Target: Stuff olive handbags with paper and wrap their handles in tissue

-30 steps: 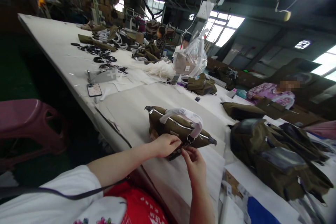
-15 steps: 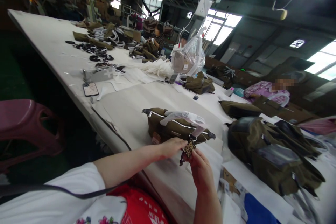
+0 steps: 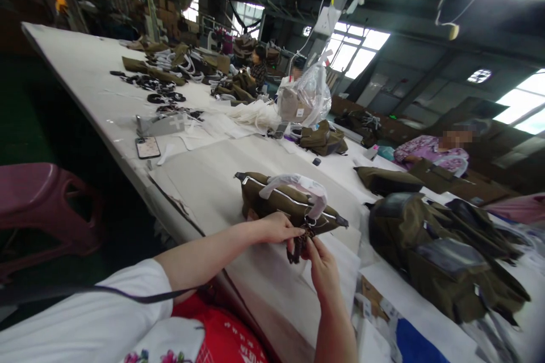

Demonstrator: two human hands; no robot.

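An olive-green handbag (image 3: 272,197) with a silver zipper and wrapped white handles stands on the white table before me. From a ring at its right end hangs a dark, leopard-patterned strap piece (image 3: 297,250). My left hand (image 3: 279,228) pinches that piece from the left, close against the bag's front. On its right side, my right hand (image 3: 322,264) grips it between thumb and fingers. The piece is bunched between both hands, and its upper part is partly covered by fingertips.
More olive bags (image 3: 443,255) lie at the right. A phone (image 3: 147,147) rests near the table's left edge (image 3: 85,108), with dark straps and bag parts beyond. A plastic-wrapped bag (image 3: 298,102) stands farther back. Another person (image 3: 430,147) sits at the right. A pink stool (image 3: 34,187) is at left.
The strap piece has been turned and gathered, with its dark end now hanging down between my hands. My left fingers have shifted over its upper part. The camera view has moved slightly.
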